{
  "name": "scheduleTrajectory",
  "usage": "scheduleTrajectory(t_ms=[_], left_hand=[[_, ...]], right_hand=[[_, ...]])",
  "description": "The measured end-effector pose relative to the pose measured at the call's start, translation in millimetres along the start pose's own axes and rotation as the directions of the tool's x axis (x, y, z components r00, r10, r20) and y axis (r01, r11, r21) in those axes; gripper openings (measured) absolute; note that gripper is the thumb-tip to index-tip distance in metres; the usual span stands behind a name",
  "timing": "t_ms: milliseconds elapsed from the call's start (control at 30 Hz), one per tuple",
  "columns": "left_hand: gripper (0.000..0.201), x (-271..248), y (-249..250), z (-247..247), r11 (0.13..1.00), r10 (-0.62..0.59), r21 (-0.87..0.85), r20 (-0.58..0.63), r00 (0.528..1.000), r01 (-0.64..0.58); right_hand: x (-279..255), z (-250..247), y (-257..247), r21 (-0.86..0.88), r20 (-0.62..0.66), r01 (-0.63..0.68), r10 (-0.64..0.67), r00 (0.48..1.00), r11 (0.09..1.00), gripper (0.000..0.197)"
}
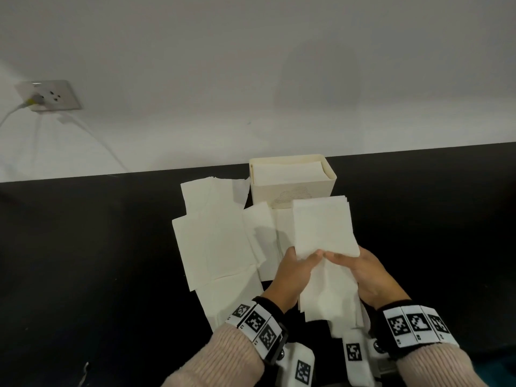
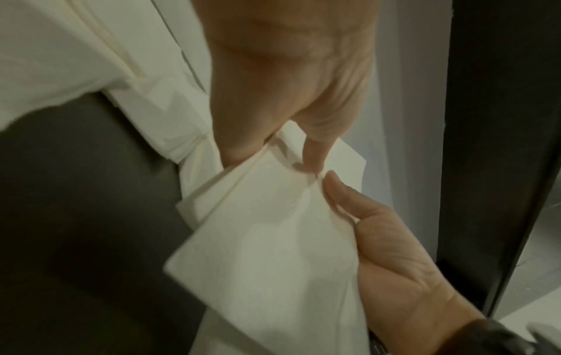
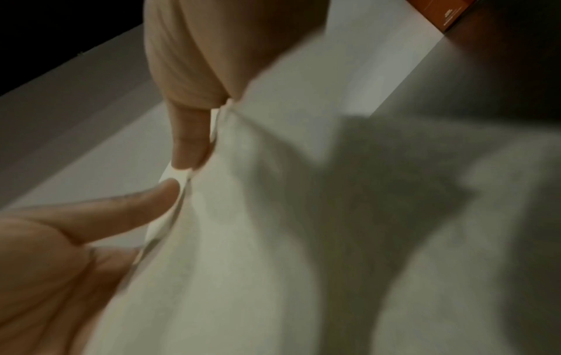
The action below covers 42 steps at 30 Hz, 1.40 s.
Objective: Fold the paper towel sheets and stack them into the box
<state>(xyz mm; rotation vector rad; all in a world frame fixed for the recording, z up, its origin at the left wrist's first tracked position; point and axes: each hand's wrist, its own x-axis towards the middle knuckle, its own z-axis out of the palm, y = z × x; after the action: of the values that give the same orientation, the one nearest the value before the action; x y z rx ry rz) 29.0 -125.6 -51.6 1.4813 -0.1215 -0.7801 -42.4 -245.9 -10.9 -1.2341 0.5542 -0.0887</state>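
Observation:
I hold a white paper towel sheet (image 1: 325, 233) above the black table, bent along a crosswise fold, its far half raised towards the box and its near half hanging down. My left hand (image 1: 303, 261) pinches the fold from the left and my right hand (image 1: 347, 261) from the right, thumbs nearly meeting on top. The left wrist view shows my left thumb (image 2: 315, 153) pressed on the sheet (image 2: 267, 240) close to my right hand (image 2: 394, 252). In the right wrist view both thumbs meet at the sheet's edge (image 3: 273, 240). The cream box (image 1: 304, 188) behind holds folded towels.
Several unfolded sheets (image 1: 217, 238) lie spread on the black table (image 1: 97, 247) to the left of my hands and in front of the box. A white wall with a socket and plugged cable (image 1: 49, 96) rises behind the table.

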Motion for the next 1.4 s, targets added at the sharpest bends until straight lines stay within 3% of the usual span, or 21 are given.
scheduleTrajectory(t_ms=[133, 233, 300, 400, 500, 600, 700, 833, 967, 1067, 1100, 1200, 1267, 1400], left_hand=[[0.049, -9.5, 23.3, -7.8, 0.951, 0.124, 0.278, 0.051, 0.991, -0.133], [0.040, -18.3, 53.3, -13.9, 0.814, 0.236, 0.514, 0.132, 0.963, -0.270], [0.037, -20.7, 73.1, -18.0, 0.705, 0.232, 0.625, 0.245, 0.941, -0.337], [0.035, -17.5, 95.9, -19.2, 0.530, 0.104, 0.755, 0.393, 0.914, -0.385], [0.032, -9.2, 107.0, -15.3, 0.425, -0.046, 0.830, 0.420, 0.907, -0.362], [0.034, 3.2, 107.7, -8.3, 0.398, -0.110, 0.854, 0.406, 0.907, -0.334], [0.042, 15.0, 102.7, 1.6, 0.379, -0.138, 0.876, 0.374, 0.917, -0.300], [0.045, 26.0, 87.3, -8.9, 0.208, -0.255, 0.958, 0.250, 0.934, -0.199], [0.010, 32.4, 69.2, -33.8, 0.342, -0.368, 0.939, 0.172, 0.914, -0.039], [0.019, 28.5, 58.2, -38.7, 0.537, -0.371, 0.840, 0.146, 0.917, 0.083], [0.020, 26.5, 54.5, -38.9, 0.566, -0.381, 0.818, 0.151, 0.912, 0.101], [0.048, 23.7, 38.5, -37.1, 0.556, -0.373, 0.820, 0.101, 0.922, 0.135], [0.062, 18.9, 29.4, -32.1, 0.524, -0.298, 0.843, 0.045, 0.954, 0.123], [0.061, 11.6, 20.3, -18.7, 0.378, -0.160, 0.918, -0.062, 0.985, 0.119]], right_hand=[[1.4, -1.7, -6.3, 0.042, -0.048, 0.035, -0.033, 0.998, 0.998, 0.039], [2.0, -12.4, -18.7, 0.084, -0.105, 0.073, -0.064, 0.992, 0.994, 0.029], [2.8, -23.8, -27.8, 0.099, -0.136, 0.060, -0.046, 0.990, 0.993, 0.031], [2.2, -39.6, -40.7, 0.010, -0.075, -0.046, 0.047, 0.996, 0.999, 0.039], [4.1, -51.7, -55.4, -0.147, 0.030, -0.137, 0.143, 0.989, 0.980, 0.035], [14.1, -58.6, -60.0, -0.352, 0.053, -0.174, 0.205, 0.977, 0.920, 0.033], [28.3, -67.1, -53.6, -0.417, 0.006, -0.220, 0.245, 0.970, 0.882, 0.033], [40.7, -87.7, -41.2, -0.362, -0.072, -0.304, 0.299, 0.952, 0.881, 0.028], [48.6, -106.0, -24.7, -0.336, -0.141, -0.339, 0.309, 0.941, 0.879, 0.029], [55.6, -113.4, -11.9, -0.292, -0.261, -0.345, 0.272, 0.926, 0.892, 0.025], [58.3, -115.3, -8.5, -0.283, -0.295, -0.346, 0.262, 0.919, 0.895, 0.024], [62.5, -117.8, -6.2, -0.294, -0.344, -0.360, 0.253, 0.904, 0.885, 0.018], [64.2, -120.2, -8.4, -0.315, -0.332, -0.374, 0.269, 0.904, 0.872, 0.016], [66.0, -127.0, -18.8, -0.415, -0.303, -0.402, 0.292, 0.907, 0.816, 0.011]])
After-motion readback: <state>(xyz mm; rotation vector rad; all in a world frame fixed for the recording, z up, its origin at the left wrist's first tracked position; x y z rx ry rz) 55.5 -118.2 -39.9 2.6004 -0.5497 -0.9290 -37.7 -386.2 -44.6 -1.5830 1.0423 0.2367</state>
